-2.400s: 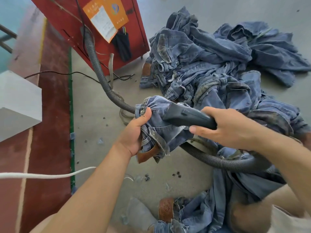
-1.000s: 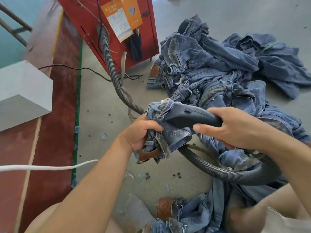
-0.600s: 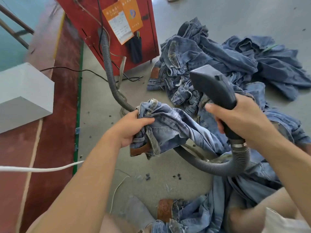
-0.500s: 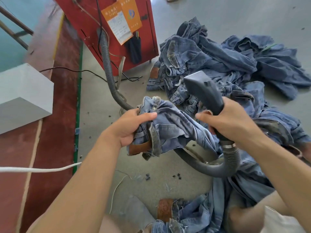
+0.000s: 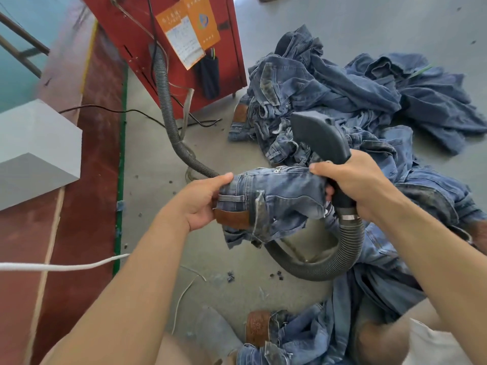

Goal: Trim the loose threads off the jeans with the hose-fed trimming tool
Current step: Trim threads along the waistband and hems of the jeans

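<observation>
A pair of blue jeans (image 5: 279, 198) with a brown leather patch is stretched at the waistband between both hands above the floor. My left hand (image 5: 197, 201) grips the waistband's left end, thumb on top. My right hand (image 5: 358, 185) grips the handle of the dark grey trimming tool (image 5: 320, 137) and also pinches the waistband's right end. The tool's head points up and away from the denim. Its ribbed grey hose (image 5: 340, 256) loops down under the jeans and runs left.
The hose climbs to a red machine (image 5: 168, 35) at the top. A heap of jeans (image 5: 342, 96) lies on the grey floor to the right; more jeans (image 5: 303, 335) lie near my knees. A grey box (image 5: 37, 143) and a white cord (image 5: 52, 266) are at the left.
The tool was lying against the bunched waistband. My right hand swung it upright, then came back down and caught the waistband's right end, and the band is now pulled out flat between both hands.
</observation>
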The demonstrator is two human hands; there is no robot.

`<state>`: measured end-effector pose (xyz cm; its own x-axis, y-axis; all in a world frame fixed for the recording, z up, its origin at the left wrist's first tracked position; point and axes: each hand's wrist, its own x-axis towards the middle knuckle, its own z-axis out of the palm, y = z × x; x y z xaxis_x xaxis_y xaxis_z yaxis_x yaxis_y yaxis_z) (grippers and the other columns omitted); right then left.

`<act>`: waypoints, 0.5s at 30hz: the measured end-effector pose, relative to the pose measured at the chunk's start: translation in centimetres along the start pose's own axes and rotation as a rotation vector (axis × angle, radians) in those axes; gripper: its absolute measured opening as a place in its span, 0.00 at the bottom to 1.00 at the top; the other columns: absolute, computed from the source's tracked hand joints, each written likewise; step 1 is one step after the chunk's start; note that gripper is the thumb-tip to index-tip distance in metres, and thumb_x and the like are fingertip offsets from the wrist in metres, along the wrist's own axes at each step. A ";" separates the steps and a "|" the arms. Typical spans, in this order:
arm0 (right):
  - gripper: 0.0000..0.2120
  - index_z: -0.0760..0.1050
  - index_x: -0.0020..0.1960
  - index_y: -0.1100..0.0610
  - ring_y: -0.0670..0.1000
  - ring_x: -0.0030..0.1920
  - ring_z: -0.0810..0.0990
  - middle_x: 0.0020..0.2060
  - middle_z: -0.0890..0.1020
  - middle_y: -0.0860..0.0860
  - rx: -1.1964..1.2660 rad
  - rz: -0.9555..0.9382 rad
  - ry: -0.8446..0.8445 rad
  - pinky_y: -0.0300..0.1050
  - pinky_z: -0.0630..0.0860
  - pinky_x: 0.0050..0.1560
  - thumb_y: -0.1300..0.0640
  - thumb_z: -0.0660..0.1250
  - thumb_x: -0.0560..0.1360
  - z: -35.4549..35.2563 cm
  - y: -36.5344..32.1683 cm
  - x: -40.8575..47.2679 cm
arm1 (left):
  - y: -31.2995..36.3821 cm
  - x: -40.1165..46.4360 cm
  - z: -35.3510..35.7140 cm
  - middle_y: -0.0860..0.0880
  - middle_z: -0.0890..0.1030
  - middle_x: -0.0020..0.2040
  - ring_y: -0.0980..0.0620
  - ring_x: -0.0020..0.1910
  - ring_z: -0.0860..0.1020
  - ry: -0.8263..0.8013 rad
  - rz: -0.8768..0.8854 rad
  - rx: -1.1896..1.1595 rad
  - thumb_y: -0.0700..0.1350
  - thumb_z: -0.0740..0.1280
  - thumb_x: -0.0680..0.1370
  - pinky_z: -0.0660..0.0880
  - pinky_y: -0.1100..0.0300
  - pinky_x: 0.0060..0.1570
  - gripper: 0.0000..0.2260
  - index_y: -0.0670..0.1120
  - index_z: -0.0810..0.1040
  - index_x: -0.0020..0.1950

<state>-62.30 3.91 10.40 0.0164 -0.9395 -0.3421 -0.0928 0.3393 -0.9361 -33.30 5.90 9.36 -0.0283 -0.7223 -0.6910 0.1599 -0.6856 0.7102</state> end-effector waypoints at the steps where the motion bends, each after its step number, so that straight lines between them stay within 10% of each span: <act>1: 0.11 0.75 0.37 0.58 0.52 0.22 0.72 0.24 0.75 0.56 0.007 0.006 0.001 0.44 0.73 0.25 0.60 0.77 0.72 -0.1 -0.1 0.0 | -0.2 0.0 0.2 0.39 0.83 0.64 0.43 0.60 0.83 -0.052 -0.008 -0.016 0.50 0.67 0.83 0.82 0.49 0.57 0.18 0.40 0.81 0.67; 6: 0.12 0.77 0.31 0.58 0.53 0.22 0.72 0.24 0.75 0.58 0.049 0.018 0.032 0.46 0.74 0.27 0.61 0.76 0.72 -0.4 -0.3 0.0 | -2.0 0.1 1.0 0.44 0.83 0.64 0.43 0.62 0.82 -0.257 0.037 0.247 0.53 0.73 0.73 0.81 0.50 0.57 0.27 0.47 0.77 0.70; 15: 0.11 0.78 0.34 0.58 0.52 0.23 0.72 0.24 0.75 0.55 0.048 0.047 0.091 0.47 0.76 0.29 0.61 0.77 0.72 -0.7 -0.6 0.7 | -2.6 -0.1 3.0 0.42 0.87 0.51 0.44 0.48 0.85 -0.193 0.200 0.509 0.41 0.77 0.75 0.83 0.48 0.52 0.10 0.45 0.85 0.56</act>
<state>-62.91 3.07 10.77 -0.0774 -0.9220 -0.3793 -0.0433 0.3832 -0.9227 -36.63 7.46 7.97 -0.2333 -0.8132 -0.5332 -0.3128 -0.4565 0.8329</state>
